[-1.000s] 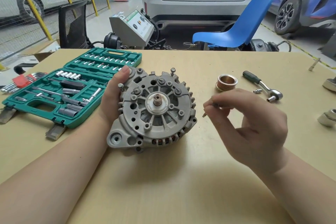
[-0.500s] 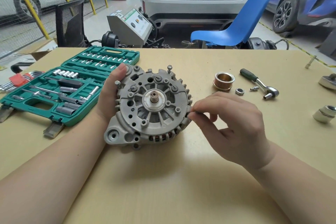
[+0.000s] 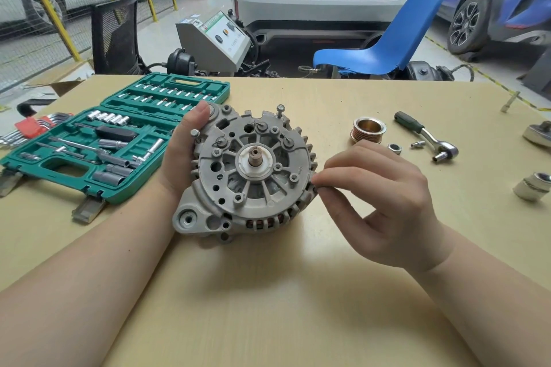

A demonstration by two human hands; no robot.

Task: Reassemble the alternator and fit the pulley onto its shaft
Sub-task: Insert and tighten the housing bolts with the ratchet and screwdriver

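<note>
Head view shows a grey cast-metal alternator [image 3: 250, 171] lying on a pale, matte wooden surface [image 3: 268, 292], its round ribbed housing facing up with cooling slots around the rim and copper windings showing through the lower slots. A short brown shaft [image 3: 255, 157] stands from a white ring at its centre, and two slim bolts stick up at the upper edge. The left hand [image 3: 183, 152] cups the housing's left side, thumb over its top corner, fingers curled behind it. The right hand [image 3: 384, 202] sits at the housing's right rim, thumb and forefinger narrowed into a pinch on a small dark part [image 3: 316, 187] touching the rim; what that part is cannot be told. The pulley [image 3: 368, 129], a grooved coppery ring with a hollow bore, rests on the surface just right of the alternator, apart from it. Beside it lie a small hex nut [image 3: 394, 148], a tiny bolt [image 3: 416, 144] and a chrome ratchet [image 3: 426, 135] with a dark green handle. A shiny socket [image 3: 533, 186] sits near the right edge. An open green plastic case [image 3: 119, 140] of chrome sockets and bits lies at the left, with red-holdered hex keys [image 3: 29, 128] beyond it.
</note>
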